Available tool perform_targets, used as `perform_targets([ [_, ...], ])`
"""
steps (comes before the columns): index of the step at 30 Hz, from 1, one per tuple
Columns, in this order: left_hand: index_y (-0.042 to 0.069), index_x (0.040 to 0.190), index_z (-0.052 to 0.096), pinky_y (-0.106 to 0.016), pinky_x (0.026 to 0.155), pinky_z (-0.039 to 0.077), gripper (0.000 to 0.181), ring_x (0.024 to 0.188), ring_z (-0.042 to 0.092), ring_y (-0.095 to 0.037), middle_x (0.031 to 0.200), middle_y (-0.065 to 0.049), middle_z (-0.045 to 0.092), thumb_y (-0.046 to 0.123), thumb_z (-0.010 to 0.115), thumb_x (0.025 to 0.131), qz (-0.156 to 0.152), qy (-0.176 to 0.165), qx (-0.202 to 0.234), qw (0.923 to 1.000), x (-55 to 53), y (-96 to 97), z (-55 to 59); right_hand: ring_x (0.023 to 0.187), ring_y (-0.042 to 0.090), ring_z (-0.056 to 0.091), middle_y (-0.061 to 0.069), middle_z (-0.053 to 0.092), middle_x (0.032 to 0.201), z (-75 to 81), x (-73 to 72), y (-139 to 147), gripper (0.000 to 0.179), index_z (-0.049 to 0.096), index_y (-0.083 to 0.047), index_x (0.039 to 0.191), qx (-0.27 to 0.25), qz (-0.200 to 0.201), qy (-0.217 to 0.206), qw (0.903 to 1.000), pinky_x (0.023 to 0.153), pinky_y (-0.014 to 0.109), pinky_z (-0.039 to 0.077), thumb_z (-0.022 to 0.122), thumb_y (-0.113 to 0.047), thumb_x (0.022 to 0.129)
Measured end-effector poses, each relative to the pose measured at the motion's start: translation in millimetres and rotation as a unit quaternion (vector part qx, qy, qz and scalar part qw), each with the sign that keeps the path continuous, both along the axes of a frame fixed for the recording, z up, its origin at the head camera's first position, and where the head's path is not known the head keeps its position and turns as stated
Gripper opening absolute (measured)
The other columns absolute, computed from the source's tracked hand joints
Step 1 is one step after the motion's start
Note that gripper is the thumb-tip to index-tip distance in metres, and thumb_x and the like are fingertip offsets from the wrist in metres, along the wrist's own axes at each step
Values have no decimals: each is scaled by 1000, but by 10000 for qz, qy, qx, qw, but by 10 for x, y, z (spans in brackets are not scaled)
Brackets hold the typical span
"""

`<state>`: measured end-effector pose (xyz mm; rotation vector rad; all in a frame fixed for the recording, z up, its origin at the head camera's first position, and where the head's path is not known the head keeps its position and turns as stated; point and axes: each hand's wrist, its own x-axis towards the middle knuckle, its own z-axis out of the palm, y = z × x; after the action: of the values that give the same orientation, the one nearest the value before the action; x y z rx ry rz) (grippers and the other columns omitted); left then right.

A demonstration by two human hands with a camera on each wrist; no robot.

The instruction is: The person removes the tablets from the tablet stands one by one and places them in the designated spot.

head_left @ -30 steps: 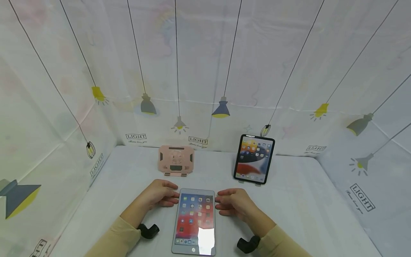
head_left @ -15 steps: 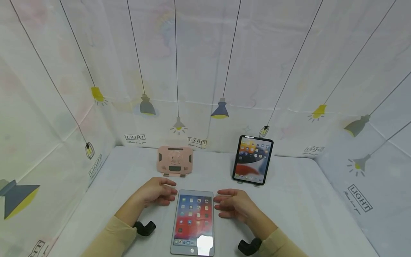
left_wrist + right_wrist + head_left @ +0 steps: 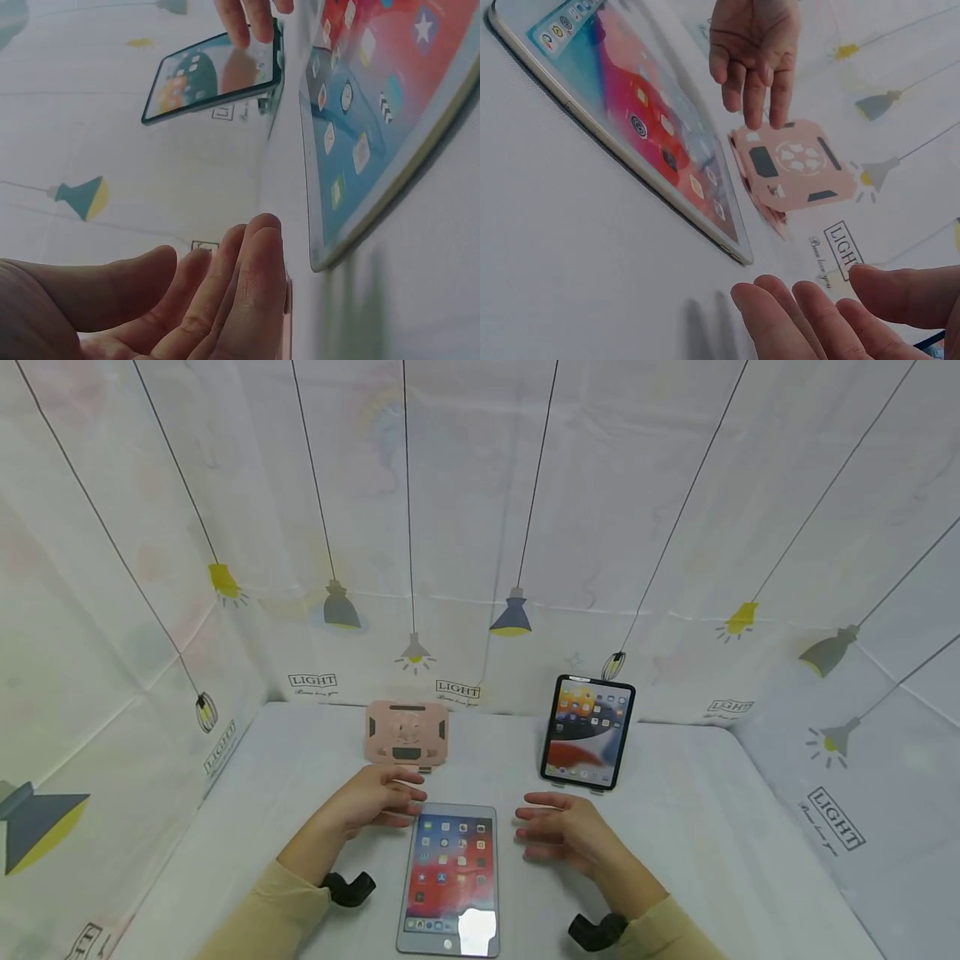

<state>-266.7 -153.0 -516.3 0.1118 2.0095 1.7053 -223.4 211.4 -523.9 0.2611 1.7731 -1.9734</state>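
A white-framed tablet lies flat on the table with its screen lit, showing app icons on a blue and red background. My left hand is at its upper left corner, fingers relaxed and holding nothing; the fingertips overlap the corner in the head view. To the right of the tablet, my right hand hovers apart from its edge, fingers loosely extended. In the left wrist view, the left fingers point past the tablet's corner. The right wrist view has the right fingers beside the tablet, with a gap between.
Behind the left hand stands a pink tablet stand. A black-framed tablet leans upright on another stand at the back right. A white cloth covers the table, and lamp-printed curtains enclose the back and sides.
My right hand has moved right, away from the flat tablet's edge. The left hand has shifted slightly up and to the right, over the tablet's corner. Both tablets stay in place.
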Motion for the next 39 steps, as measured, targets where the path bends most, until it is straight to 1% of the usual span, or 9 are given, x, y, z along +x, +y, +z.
perform_targets([
  [3,-3,148,57,-44,89,69,43,109,80,-30,136,-24,72,6,61,106,-100,87,77,9999,-6,52,36,111,29,79,23,66,148,25,2,71,64,47,3,157,69,-77,65,9999,94,52,67,71,-4,99],
  [7,-3,149,56,-43,91,68,43,113,79,-33,140,-26,70,7,59,108,-190,125,187,9996,-23,124,94,110,29,80,23,67,147,72,-3,189,64,46,3,158,87,-169,150,9997,93,51,67,71,-5,99],
  [13,2,147,60,-40,92,68,39,116,78,-32,140,-23,71,11,60,109,-197,104,332,9992,-83,256,136,111,29,80,17,72,142,154,-9,398,65,41,3,160,8,-242,285,9993,95,51,67,68,-4,101],
  [20,5,146,61,-42,94,68,38,119,77,-34,144,-24,68,11,59,109,-282,262,616,9974,-180,441,126,113,27,79,13,72,143,253,-23,614,66,36,2,163,136,-427,415,9981,96,49,67,65,-5,104],
  [24,6,146,61,-41,93,68,39,120,76,-34,145,-23,68,11,61,108,-236,337,731,9965,-234,536,126,115,28,78,10,74,141,288,-41,717,65,37,3,163,260,-476,472,9974,97,49,67,64,-5,104],
  [27,7,147,60,-41,94,68,39,121,76,-33,146,-22,68,10,61,107,-214,307,797,9961,-272,598,136,116,28,78,11,73,141,326,-61,777,65,37,3,162,388,-492,508,9967,97,50,67,64,-6,104],
  [32,9,146,61,-40,94,68,39,120,77,-31,146,-19,69,11,62,107,-186,274,838,9959,-333,706,158,117,27,78,16,68,149,420,-105,862,64,37,1,163,618,-601,536,9948,98,50,66,64,-8,105],
  [35,8,147,60,-41,94,68,40,121,77,-31,147,-20,68,11,62,107,-240,290,901,9952,-376,773,141,115,26,79,14,68,149,457,-127,919,65,38,0,163,636,-763,498,9938,97,49,66,65,-6,104],
  [39,9,147,60,-41,95,67,40,122,76,-30,147,-18,68,10,62,107,-246,259,993,9944,-438,846,90,116,25,78,11,69,148,464,-148,1005,67,36,-1,164,640,-826,547,9930,98,49,66,66,-5,104],
])
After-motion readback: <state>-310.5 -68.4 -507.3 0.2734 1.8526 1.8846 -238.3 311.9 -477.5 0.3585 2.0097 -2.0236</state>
